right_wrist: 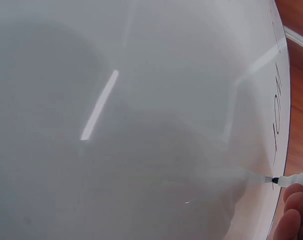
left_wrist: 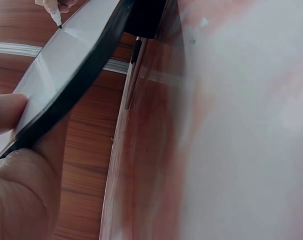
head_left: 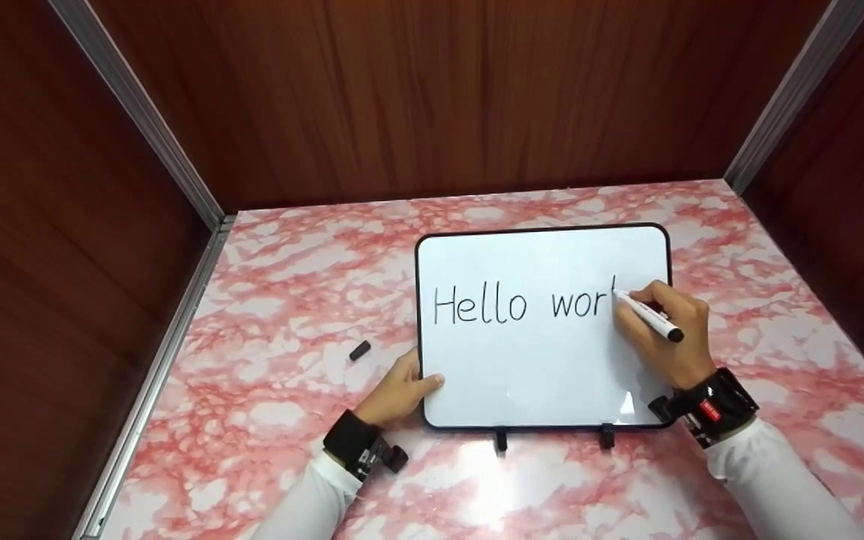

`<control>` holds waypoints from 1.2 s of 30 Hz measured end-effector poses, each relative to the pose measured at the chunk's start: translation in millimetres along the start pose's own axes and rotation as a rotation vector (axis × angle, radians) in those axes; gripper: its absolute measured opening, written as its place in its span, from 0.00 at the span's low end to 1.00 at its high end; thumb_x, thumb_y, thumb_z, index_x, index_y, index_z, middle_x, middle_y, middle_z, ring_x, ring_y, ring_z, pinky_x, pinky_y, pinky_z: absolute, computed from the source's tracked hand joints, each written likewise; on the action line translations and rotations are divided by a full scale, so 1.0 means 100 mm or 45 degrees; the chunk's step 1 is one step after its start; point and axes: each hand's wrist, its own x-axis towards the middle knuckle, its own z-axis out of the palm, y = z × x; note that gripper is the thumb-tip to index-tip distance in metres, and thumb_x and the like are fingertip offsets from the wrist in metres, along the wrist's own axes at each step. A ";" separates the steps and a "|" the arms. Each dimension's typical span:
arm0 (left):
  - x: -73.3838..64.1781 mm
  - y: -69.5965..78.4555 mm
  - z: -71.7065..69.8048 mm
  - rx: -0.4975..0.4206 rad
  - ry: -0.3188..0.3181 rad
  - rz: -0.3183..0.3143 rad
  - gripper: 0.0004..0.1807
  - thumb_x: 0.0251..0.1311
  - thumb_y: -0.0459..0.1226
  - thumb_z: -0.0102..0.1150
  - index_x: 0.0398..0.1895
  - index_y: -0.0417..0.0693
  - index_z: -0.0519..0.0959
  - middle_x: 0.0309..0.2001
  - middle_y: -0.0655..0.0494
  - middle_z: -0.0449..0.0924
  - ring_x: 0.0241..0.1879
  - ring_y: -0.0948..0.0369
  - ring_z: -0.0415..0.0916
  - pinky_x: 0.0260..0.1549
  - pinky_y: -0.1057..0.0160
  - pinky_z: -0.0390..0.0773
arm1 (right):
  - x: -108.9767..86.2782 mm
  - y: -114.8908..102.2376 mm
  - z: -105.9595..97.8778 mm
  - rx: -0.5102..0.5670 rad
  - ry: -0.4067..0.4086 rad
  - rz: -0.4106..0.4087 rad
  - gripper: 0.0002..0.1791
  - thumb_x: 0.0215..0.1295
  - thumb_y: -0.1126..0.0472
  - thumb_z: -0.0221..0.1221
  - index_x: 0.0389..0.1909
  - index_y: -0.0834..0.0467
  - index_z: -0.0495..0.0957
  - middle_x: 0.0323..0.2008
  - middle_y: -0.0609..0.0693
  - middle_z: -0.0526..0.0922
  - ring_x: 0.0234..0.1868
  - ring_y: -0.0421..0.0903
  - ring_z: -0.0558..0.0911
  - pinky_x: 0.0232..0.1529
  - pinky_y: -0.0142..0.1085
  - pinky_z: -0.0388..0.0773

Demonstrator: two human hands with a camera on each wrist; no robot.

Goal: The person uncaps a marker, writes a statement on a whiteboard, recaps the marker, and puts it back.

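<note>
A black-framed whiteboard [head_left: 537,367] stands tilted on small black feet, with "Hello wor" and a short upright stroke in black on it. My right hand [head_left: 668,330] pinches a white marker [head_left: 651,317], its black tip touching the board at that stroke. In the right wrist view the marker [right_wrist: 294,180] meets the glossy surface beside the letters. My left hand [head_left: 398,394] grips the board's lower left edge, thumb on the front face. The left wrist view shows the thumb [left_wrist: 9,112] in front and the palm at the dark rim; the fingers behind the board are mostly hidden.
A loose black marker cap [head_left: 359,350] lies on the red-and-white marbled table [head_left: 289,277], left of the board. Brown wood-grain panels [head_left: 432,97] with grey metal corner strips enclose the table at the back and both sides.
</note>
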 end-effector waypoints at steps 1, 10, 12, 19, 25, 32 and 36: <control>0.00 0.00 0.00 -0.004 -0.001 0.000 0.20 0.66 0.24 0.48 0.61 0.30 0.65 0.51 0.38 0.79 0.47 0.49 0.80 0.47 0.53 0.80 | -0.01 0.00 0.00 0.003 0.000 -0.003 0.03 0.49 0.68 0.64 0.21 0.60 0.79 0.18 0.45 0.79 0.17 0.36 0.71 0.20 0.23 0.65; 0.00 0.00 0.01 -0.070 -0.011 -0.017 0.22 0.65 0.23 0.47 0.63 0.33 0.64 0.52 0.39 0.79 0.48 0.48 0.80 0.48 0.51 0.80 | -0.07 -0.03 0.00 0.017 0.002 -0.026 0.06 0.45 0.70 0.66 0.19 0.59 0.78 0.15 0.43 0.78 0.15 0.36 0.70 0.18 0.23 0.63; 0.00 0.00 0.01 -0.072 -0.011 -0.020 0.22 0.66 0.24 0.47 0.63 0.33 0.64 0.52 0.38 0.79 0.48 0.47 0.80 0.47 0.51 0.80 | -0.07 -0.06 0.00 0.024 0.006 -0.026 0.08 0.44 0.72 0.67 0.18 0.59 0.78 0.14 0.43 0.78 0.14 0.35 0.69 0.17 0.23 0.62; -0.01 0.01 0.00 -0.015 0.010 -0.040 0.21 0.66 0.25 0.48 0.62 0.34 0.65 0.50 0.39 0.79 0.46 0.48 0.81 0.45 0.52 0.81 | -0.13 -0.11 -0.01 0.035 -0.003 -0.012 0.08 0.42 0.74 0.66 0.18 0.61 0.78 0.14 0.45 0.77 0.15 0.35 0.68 0.16 0.23 0.62; -0.01 0.01 0.00 -0.010 0.004 -0.032 0.21 0.66 0.25 0.47 0.62 0.34 0.65 0.50 0.39 0.80 0.46 0.47 0.81 0.45 0.52 0.81 | -0.19 -0.03 -0.02 0.044 -0.035 -0.011 0.09 0.43 0.73 0.67 0.18 0.58 0.78 0.15 0.42 0.77 0.15 0.35 0.68 0.16 0.23 0.62; 0.00 -0.01 0.00 -0.049 -0.012 -0.008 0.22 0.65 0.23 0.47 0.63 0.32 0.64 0.52 0.39 0.78 0.48 0.48 0.80 0.48 0.52 0.80 | -0.20 -0.04 -0.06 0.050 -0.057 -0.021 0.08 0.45 0.71 0.66 0.18 0.58 0.78 0.16 0.42 0.78 0.15 0.35 0.69 0.16 0.23 0.63; 0.01 -0.02 0.01 -0.088 -0.024 0.016 0.24 0.64 0.21 0.46 0.64 0.31 0.62 0.54 0.38 0.77 0.51 0.48 0.78 0.51 0.52 0.78 | -0.21 -0.04 -0.07 0.054 -0.060 -0.023 0.09 0.44 0.73 0.66 0.18 0.58 0.78 0.15 0.42 0.77 0.15 0.35 0.69 0.17 0.23 0.62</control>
